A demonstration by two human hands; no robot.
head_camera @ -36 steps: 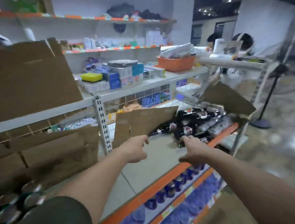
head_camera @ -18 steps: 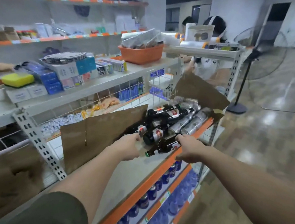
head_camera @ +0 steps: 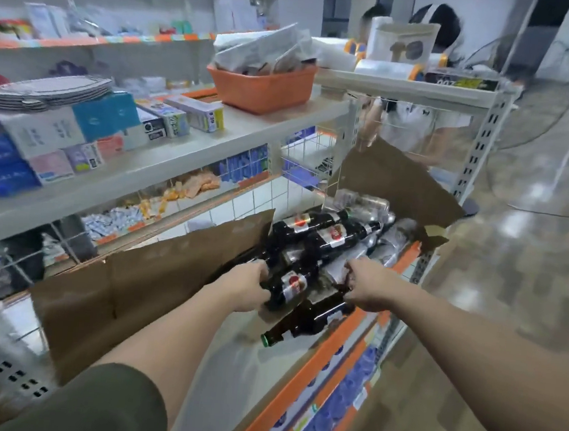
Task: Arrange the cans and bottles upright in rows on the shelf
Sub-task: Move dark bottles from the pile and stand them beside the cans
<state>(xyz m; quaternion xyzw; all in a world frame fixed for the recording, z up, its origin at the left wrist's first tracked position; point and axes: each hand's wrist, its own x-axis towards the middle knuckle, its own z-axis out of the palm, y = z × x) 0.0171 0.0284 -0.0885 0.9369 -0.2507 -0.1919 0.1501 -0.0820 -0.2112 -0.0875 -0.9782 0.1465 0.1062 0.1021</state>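
Several dark glass bottles (head_camera: 329,234) with red-and-white labels lie on their sides in an open cardboard box (head_camera: 167,280) on the shelf (head_camera: 228,365). Behind them lie silver cans (head_camera: 363,203). My left hand (head_camera: 245,291) grips one lying bottle (head_camera: 290,286) by its lower body. My right hand (head_camera: 369,286) curls its fingers over another dark bottle in the pile, its grip partly hidden. A green-capped bottle (head_camera: 308,324) lies below both hands, its neck pointing toward me.
The shelf's orange front edge (head_camera: 299,381) runs below the box, with blue cans (head_camera: 327,422) on the level beneath. Above are an orange basket (head_camera: 263,89) and small boxes (head_camera: 112,121). A person (head_camera: 422,124) stands behind the rack; a fan (head_camera: 541,100) stands right.
Both hands have reached forward into the box and closed on lying bottles. The view has swung right and moved closer to the box.
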